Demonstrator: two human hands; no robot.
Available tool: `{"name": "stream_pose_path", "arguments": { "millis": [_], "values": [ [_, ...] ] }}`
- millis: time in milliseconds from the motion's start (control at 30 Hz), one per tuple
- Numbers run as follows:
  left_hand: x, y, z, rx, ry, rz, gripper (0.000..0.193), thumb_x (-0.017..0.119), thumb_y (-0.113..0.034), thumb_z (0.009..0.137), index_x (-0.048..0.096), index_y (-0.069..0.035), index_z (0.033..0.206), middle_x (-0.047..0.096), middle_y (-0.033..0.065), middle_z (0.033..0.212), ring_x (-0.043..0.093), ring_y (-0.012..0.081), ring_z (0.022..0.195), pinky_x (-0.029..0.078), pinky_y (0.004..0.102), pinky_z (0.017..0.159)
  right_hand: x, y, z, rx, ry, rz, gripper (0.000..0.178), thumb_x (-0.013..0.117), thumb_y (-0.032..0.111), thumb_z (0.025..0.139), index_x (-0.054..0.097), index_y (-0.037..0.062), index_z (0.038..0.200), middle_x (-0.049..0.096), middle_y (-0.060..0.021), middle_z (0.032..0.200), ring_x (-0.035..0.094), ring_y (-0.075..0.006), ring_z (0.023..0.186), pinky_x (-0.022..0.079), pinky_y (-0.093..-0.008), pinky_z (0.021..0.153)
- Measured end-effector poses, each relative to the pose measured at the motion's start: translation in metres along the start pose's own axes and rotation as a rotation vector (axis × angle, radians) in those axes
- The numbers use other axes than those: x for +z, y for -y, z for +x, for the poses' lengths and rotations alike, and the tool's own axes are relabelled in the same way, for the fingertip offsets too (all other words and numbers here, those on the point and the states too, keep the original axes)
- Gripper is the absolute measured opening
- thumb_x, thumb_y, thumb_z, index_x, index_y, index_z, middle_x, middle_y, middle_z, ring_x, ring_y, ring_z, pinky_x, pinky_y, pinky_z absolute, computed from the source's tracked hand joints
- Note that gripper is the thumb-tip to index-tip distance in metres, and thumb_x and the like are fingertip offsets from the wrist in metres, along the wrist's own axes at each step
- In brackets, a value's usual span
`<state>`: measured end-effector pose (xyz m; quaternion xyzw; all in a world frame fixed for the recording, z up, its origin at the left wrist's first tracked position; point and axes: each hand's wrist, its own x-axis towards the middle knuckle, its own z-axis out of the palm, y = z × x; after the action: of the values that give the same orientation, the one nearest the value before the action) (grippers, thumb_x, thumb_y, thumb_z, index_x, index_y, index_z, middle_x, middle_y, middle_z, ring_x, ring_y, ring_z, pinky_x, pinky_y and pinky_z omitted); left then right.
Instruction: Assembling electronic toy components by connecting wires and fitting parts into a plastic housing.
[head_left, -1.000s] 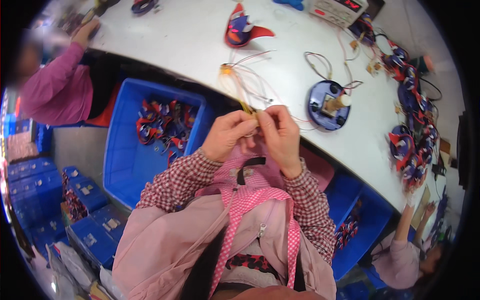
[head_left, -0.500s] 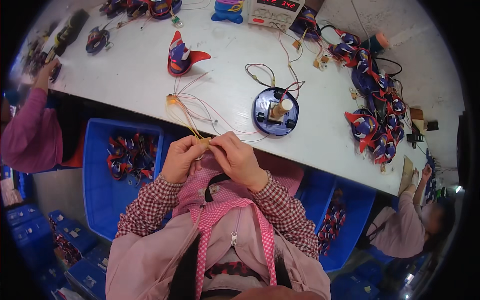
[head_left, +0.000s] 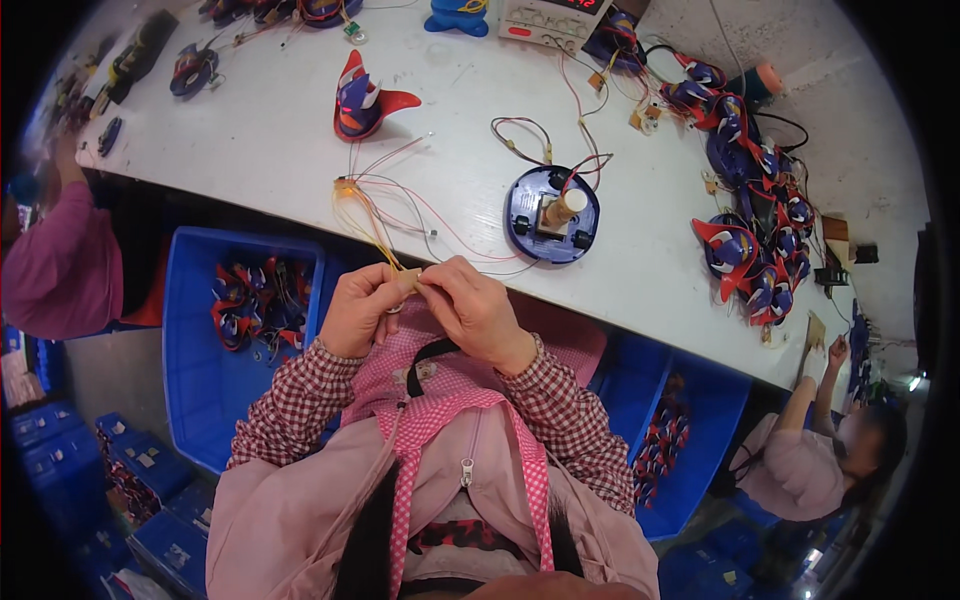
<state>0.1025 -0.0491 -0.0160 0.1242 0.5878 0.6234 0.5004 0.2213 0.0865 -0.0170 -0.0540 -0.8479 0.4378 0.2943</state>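
My left hand pinches a small tan circuit board just off the table's near edge. From the other side, my right hand has its thumb and forefinger closed on the board's edge. Yellow and orange wires run from there up to a small orange-tan board on the table. Thin red and grey leads spread from that one. Beyond them stands a red and purple toy shell with pointed fins. A round purple base lies to the right, a white-topped cylinder on it.
A power supply stands at the back, beside a blue figure-shaped holder. Toy shells crowd the table's right side. Blue bins holding more shells flank my lap. Co-workers sit left and right.
Both my hands stay almost in place, fingertips still on the board. The loose wires on the table have shifted slightly. The left co-worker's hand has drawn back from a dark part.
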Motion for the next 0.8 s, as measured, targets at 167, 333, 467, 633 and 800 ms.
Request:
{"name": "stream_pose_path", "arguments": {
  "millis": [167,333,467,633,800],
  "values": [
    [0.004,-0.005,-0.002,-0.024,-0.004,-0.01,0.016,0.06,-0.016,0.089,0.058,-0.004,0.08,0.054,0.0001,0.062,0.049,0.0052,0.041,0.032,0.0163,0.033,0.002,-0.001,0.0,-0.02,-0.019,-0.004,0.015,0.064,-0.003,0.078,0.059,0.0008,0.092,0.06,-0.0127,0.081,0.061,-0.0264,0.068,0.049,-0.0307,0.058],
    [0.003,0.001,-0.002,-0.036,-0.029,-0.016,0.016,0.061,-0.018,0.089,0.059,-0.005,0.079,0.053,-0.001,0.059,0.048,0.0048,0.041,0.031,0.0165,0.033,0.004,0.002,-0.001,-0.017,0.009,0.013,0.016,0.064,-0.003,0.078,0.059,0.0006,0.093,0.059,-0.0127,0.081,0.061,-0.0281,0.068,0.049,-0.0328,0.059],
    [0.0,0.008,-0.002,-0.02,0.016,-0.047,0.021,0.061,-0.023,0.089,0.062,-0.004,0.08,0.053,-0.0016,0.062,0.049,0.0047,0.044,0.033,0.0161,0.035,0.006,0.002,-0.004,0.007,0.001,-0.004,0.015,0.064,-0.006,0.077,0.059,-0.0004,0.09,0.059,-0.0125,0.079,0.06,-0.0248,0.066,0.047,-0.0286,0.058],
    [0.001,0.006,-0.002,-0.026,0.012,-0.081,0.022,0.062,-0.023,0.089,0.059,-0.005,0.076,0.052,-0.0021,0.06,0.048,0.0046,0.043,0.032,0.0161,0.034,0.008,0.003,-0.003,0.033,0.02,-0.019,0.015,0.064,-0.006,0.078,0.059,-0.0005,0.091,0.059,-0.0126,0.08,0.06,-0.0248,0.067,0.047,-0.0286,0.058],
    [0.003,0.003,-0.001,-0.032,0.005,-0.113,0.025,0.064,-0.022,0.088,0.055,-0.007,0.07,0.05,-0.0023,0.057,0.046,0.0043,0.04,0.03,0.016,0.033,0.008,0.003,-0.001,0.022,0.015,-0.035,0.016,0.064,-0.005,0.078,0.059,0.0,0.092,0.059,-0.0125,0.081,0.06,-0.0259,0.067,0.048,-0.0303,0.058]
  ]
}}
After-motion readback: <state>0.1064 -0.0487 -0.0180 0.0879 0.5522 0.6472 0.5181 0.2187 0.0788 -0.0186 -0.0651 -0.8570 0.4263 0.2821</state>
